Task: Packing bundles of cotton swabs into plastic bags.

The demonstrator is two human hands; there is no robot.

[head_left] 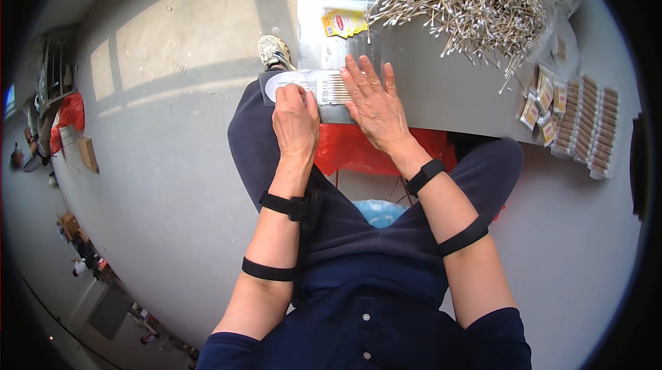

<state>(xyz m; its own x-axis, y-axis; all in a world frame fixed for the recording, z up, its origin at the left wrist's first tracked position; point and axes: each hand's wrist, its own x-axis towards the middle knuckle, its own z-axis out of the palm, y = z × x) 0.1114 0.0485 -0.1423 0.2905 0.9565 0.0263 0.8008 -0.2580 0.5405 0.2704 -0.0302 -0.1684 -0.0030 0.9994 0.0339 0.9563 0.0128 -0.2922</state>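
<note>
At the grey tabletop's (441,87) edge, our left hand (296,125), fingers curled, pinches the clear flat plastic sleeve (277,86); our right hand (380,113), spread, gripping nothing, should lightly steady the thin pale swabs (332,87).

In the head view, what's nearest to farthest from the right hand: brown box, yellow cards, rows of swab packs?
From the right hand:
1. Yellow cards: ahead, slightly left.
2. Rows of swab packs: table's right side.
3. Brown box: far left, on the floor.

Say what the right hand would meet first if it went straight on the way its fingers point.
Probably the yellow cards just ahead of the right hand, though its height over the table is hard to judge.
</note>
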